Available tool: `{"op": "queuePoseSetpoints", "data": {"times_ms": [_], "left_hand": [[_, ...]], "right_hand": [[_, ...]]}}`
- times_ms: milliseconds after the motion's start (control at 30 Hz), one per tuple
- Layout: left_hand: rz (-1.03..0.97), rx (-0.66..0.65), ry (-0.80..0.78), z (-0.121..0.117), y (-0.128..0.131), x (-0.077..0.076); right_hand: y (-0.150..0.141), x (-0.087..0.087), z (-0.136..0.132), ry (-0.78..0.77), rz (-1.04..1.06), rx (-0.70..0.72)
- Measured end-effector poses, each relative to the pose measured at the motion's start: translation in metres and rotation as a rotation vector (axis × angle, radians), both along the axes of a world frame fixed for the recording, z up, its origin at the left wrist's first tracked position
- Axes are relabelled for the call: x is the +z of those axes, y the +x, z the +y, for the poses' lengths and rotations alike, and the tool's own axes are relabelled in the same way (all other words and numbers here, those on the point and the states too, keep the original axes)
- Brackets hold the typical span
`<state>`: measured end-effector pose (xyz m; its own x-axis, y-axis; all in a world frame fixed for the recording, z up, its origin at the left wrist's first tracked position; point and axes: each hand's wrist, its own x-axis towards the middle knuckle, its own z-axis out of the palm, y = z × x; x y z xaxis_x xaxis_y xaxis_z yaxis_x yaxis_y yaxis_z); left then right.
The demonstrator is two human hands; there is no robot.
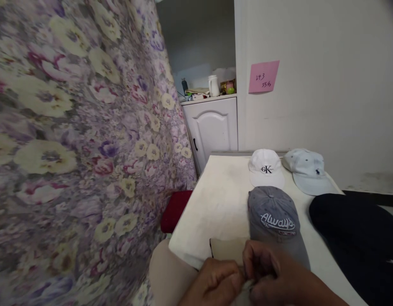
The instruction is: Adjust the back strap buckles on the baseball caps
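At the table's near edge, my left hand (pixel 219 281) and my right hand (pixel 273 274) are close together with fingers pinched. Between their fingertips is a small part of a beige fabric piece (pixel 230 249). Its flat panel with a dark edge shows beyond the fingers, and the rest is hidden by my hands, so its kind is unclear. Just past my right hand lies a grey baseball cap (pixel 273 212) with white "Always" lettering, its brim partly behind that hand. A white CK cap (pixel 266 167) and a pale blue cap (pixel 308 168) rest farther back.
The caps sit on a cream-topped table (pixel 212 191). A large dark navy item (pixel 356 238) with a small white mark covers the right side. A floral curtain (pixel 88 148) hangs at left near a red seat (pixel 175 211). Behind are a white cabinet (pixel 212 127) and a wall with a pink note (pixel 263 76).
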<state>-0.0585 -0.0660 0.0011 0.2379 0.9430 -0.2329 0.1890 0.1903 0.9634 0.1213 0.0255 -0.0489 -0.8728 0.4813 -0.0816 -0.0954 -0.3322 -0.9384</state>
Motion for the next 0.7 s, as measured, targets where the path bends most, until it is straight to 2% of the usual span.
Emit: {"op": "queuePoseSetpoints", "data": {"times_ms": [200, 500, 700], "left_hand": [[-0.015, 0.031, 0.031, -0.001, -0.006, -0.005], [-0.038, 0.025, 0.097, 0.004, -0.016, 0.011], [-0.008, -0.001, 0.043, 0.004, -0.021, 0.002]], "right_hand": [[0.009, 0.006, 0.002, 0.059, 0.073, -0.042], [0.007, 0.010, 0.000, -0.014, 0.081, -0.040], [0.008, 0.010, -0.005, -0.025, 0.012, -0.038]]}}
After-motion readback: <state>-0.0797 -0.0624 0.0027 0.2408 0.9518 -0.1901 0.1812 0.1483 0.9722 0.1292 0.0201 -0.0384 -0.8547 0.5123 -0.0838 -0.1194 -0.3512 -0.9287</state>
